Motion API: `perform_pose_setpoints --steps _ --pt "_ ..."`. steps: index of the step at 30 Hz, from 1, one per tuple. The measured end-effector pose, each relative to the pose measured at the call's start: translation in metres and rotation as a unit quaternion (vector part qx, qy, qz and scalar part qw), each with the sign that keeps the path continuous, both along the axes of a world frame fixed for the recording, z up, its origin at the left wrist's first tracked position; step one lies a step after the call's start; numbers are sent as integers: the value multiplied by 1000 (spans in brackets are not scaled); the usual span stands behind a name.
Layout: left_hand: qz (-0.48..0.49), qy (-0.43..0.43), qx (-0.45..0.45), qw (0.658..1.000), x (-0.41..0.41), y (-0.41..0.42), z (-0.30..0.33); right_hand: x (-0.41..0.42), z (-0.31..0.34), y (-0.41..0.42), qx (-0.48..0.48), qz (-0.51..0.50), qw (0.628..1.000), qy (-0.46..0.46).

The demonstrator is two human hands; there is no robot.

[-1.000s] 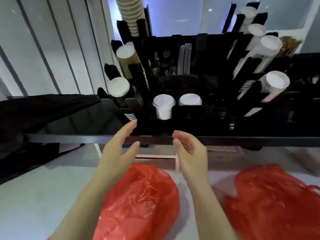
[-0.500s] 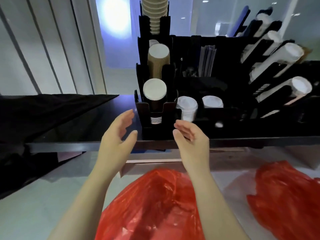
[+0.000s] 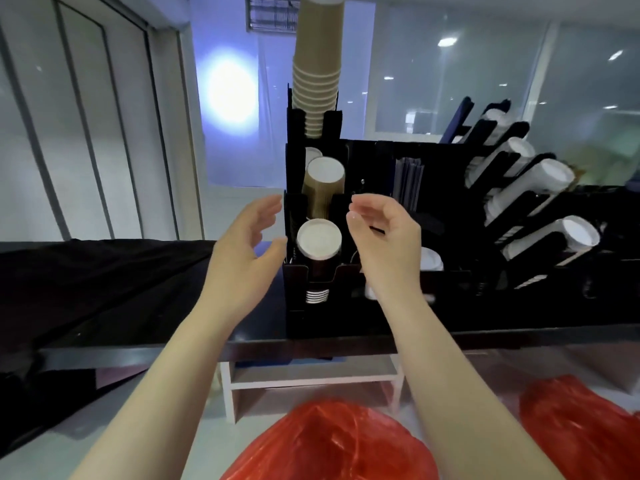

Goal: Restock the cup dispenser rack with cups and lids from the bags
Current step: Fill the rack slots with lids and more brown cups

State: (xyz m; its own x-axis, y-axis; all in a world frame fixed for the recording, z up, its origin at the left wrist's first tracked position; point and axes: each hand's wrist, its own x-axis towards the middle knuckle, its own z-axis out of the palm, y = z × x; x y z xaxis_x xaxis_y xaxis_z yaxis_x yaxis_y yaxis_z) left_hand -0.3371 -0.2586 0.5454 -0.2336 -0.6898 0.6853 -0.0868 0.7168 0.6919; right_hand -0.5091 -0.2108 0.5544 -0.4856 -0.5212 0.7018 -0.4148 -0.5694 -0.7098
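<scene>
We hold our empty, spread left hand [image 3: 247, 249] and right hand [image 3: 382, 237] flanking the white-lidded brown paper cup stack [image 3: 319, 244], equally near.

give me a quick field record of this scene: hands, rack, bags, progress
left hand: open, empty, left of the rack's front cup column
right hand: open, empty, right of that column
rack: black, on a dark counter, cup stacks in its slots
tall cup stack: tan, upright at back
bags: red, two, below the counter
progress: nothing in hand yet
</scene>
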Motion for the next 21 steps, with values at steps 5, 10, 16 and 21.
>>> perform_pose_setpoints --steps 5,10,16,21 --pt "-11 -23 -10 1000 -3 -8 11 -3 9 -13 7 5 1000 26" --pt "-3 -30 -29 999 -4 -28 30 -22 41 -29 21 7 998 57" --pt "9 -12 -54 998 -22 -67 81 -51 114 -68 56 -14 995 83" --pt "21 -13 -48 999 -47 -113 122 -73 161 -111 68 -43 989 124"
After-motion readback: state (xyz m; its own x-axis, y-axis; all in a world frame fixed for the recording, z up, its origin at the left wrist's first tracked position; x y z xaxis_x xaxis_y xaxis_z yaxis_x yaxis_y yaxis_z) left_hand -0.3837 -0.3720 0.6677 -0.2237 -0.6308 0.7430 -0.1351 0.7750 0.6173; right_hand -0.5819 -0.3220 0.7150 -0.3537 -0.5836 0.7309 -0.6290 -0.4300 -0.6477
